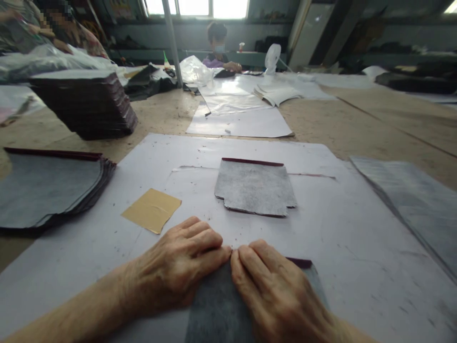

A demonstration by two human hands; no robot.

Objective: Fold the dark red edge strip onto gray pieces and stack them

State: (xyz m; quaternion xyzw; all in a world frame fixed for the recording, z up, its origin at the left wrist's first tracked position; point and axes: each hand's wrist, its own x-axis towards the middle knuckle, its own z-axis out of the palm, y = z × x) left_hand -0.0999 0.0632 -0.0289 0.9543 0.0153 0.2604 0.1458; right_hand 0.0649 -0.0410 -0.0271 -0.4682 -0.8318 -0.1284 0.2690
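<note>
A grey panel [217,305] with a dark red folded strip along its far edge lies in front of me. At that edge my left hand [187,262] has its fingers curled and thumb pressed down. My right hand [274,290] meets it there, its bunched fingertips pinching the same edge from the other side. The hands cover most of the fold. Just beyond them rests a smaller grey panel [255,186] with notched lower corners and a dark red top edge. A tan square of paper [153,209] is left of it.
White sheeting [321,228] covers the work surface. Grey panels are stacked at the left [50,186], with a tall dark stack [89,105] behind. More grey sheets [414,200] lie right. Across the table are a pole [172,43], a small fan [272,58] and other people.
</note>
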